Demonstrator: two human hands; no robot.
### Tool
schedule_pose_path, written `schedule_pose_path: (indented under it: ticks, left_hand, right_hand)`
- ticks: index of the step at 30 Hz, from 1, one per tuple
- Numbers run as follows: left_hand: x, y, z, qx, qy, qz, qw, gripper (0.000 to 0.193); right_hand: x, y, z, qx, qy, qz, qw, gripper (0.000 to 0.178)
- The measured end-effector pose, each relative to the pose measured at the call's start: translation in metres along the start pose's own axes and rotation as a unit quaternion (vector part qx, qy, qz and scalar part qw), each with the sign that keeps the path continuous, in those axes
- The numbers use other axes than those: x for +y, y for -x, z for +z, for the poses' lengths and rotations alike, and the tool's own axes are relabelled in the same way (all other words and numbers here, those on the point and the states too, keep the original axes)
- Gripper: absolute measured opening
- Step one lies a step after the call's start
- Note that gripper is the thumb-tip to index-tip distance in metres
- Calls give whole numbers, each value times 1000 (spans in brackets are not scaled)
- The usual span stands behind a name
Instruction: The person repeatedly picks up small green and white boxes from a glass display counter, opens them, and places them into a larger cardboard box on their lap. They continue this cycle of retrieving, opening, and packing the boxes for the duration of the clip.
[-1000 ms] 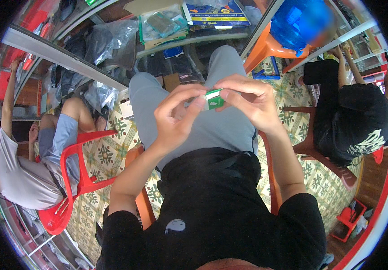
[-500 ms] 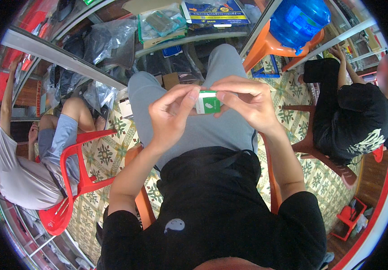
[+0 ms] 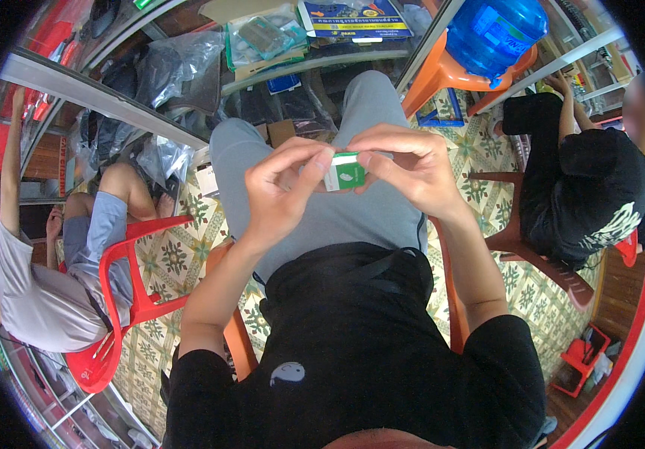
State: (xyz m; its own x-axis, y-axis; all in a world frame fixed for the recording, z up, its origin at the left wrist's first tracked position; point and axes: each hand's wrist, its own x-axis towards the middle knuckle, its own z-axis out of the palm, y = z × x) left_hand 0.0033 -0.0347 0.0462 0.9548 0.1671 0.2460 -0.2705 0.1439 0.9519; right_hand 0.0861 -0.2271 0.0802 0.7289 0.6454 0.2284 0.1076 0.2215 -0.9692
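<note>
Above my lap, a small green and white box (image 3: 349, 176) sits between my two hands. My left hand (image 3: 285, 183) pinches its white left side, thumb on the near face and fingers behind. My right hand (image 3: 410, 168) grips its upper right corner between thumb and fingers. A white strip shows along the box's top edge; whether that is a flap or a printed band I cannot tell. The fingers behind the box are mostly hidden. Below it are my grey trousers (image 3: 322, 217).
Ahead stands a glass case holding plastic bags (image 3: 176, 71), packets (image 3: 262, 37) and a blue and yellow box (image 3: 356, 19). A blue water bottle (image 3: 496, 34) rests on an orange stool (image 3: 429, 78). One person sits on a red chair (image 3: 131, 277) at left, another on a brown chair (image 3: 513, 232) at right.
The box tilts slightly in my fingers, and its white top strip looks narrower and slanted. Both hands keep their grip. The whole view has shifted a little.
</note>
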Motion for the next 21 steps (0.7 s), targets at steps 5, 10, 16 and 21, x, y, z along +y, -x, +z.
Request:
schedule_pose_path:
  ticks: [5,10,16,21]
  left_hand:
    - [4,3,2,23,5,-16,1000,16]
    - [4,-4,0,-18,-74,71,995,15]
    - [4,-6,2,-55,-31,110,992,20]
    - [2,-6,3,-67,-9,99,993,25]
  right_hand:
    - [-2,0,1,-6,-4,8,1000,14]
    - [-4,-1,-1,0,5,10,1000,14]
    - [-6,0,-2,1,20,4,1000,15]
    - [-10,-1,-5,-11,20,-15,1000,17]
